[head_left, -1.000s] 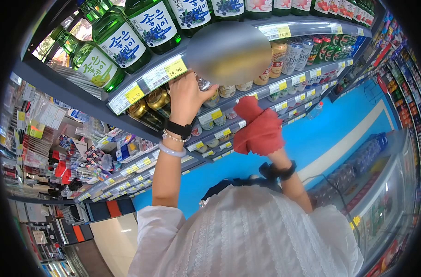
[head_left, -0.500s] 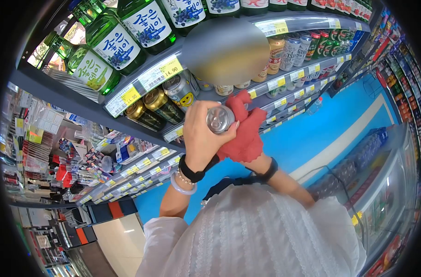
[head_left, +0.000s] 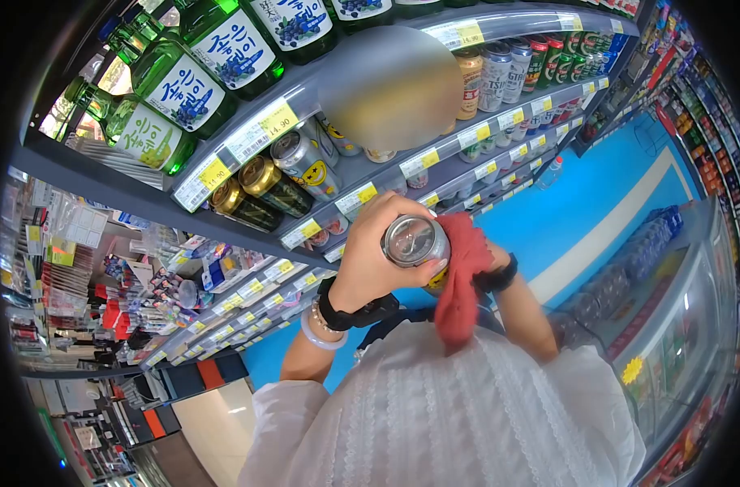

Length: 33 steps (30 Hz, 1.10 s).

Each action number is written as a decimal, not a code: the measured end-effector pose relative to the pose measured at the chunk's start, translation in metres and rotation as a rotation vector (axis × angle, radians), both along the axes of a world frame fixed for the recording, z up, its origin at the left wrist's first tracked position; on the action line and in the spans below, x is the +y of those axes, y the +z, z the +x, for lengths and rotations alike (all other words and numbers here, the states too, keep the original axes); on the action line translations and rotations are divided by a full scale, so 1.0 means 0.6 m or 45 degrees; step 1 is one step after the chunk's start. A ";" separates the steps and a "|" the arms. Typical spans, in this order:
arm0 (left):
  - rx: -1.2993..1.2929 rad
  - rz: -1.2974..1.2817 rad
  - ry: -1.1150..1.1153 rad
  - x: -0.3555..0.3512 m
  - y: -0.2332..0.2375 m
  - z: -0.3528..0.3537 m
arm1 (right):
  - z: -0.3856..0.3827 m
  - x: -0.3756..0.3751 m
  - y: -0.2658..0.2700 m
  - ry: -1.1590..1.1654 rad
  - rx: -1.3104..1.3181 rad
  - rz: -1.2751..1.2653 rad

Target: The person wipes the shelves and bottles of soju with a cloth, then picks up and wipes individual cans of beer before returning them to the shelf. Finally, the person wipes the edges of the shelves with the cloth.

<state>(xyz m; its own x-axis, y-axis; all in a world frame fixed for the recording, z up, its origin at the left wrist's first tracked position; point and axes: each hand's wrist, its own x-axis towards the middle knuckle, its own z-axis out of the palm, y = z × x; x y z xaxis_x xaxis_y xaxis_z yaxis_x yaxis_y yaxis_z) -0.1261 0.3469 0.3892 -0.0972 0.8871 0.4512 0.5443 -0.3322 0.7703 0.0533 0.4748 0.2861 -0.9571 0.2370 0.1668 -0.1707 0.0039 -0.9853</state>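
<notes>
My left hand [head_left: 366,260] is wrapped around a drink can [head_left: 415,241], whose silver top faces up toward me. A bit of yellow shows low on the can's side. Against the can's right side lies a red cloth [head_left: 459,284], its lower end hanging down in front of my white top. My right hand [head_left: 497,258] is behind the cloth and grips it; most of its fingers are covered. Just beyond my hands, a silver can with a yellow smiley face [head_left: 307,165] and black-and-gold cans [head_left: 274,185] stand on the shelf.
Green bottles [head_left: 187,89] fill the upper shelf, above a price-tag rail [head_left: 256,138]. More cans [head_left: 494,77] line the shelf to the right. A glass-fronted case [head_left: 670,341] is at my right, near the blue floor [head_left: 605,195]. A blurred patch hides part of the shelf.
Both hands have come closer to my body and slightly right with the can. The red cloth, bunched over my right hand before, now hangs down beside the can.
</notes>
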 end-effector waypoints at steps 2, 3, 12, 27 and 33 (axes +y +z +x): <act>-0.048 0.002 -0.040 -0.001 -0.001 0.004 | 0.006 0.002 -0.057 0.066 0.091 -0.164; -0.208 -0.064 -0.048 -0.005 -0.003 0.004 | 0.006 -0.003 -0.083 0.130 0.188 -0.332; 0.329 0.261 0.506 -0.010 -0.007 0.028 | -0.018 -0.097 -0.041 -0.491 0.095 -0.771; 0.147 0.205 0.639 0.018 -0.026 -0.020 | -0.033 -0.086 -0.053 -0.536 0.088 -1.447; -0.118 0.110 0.615 0.026 0.000 -0.081 | -0.037 -0.068 -0.056 -0.594 0.096 -0.960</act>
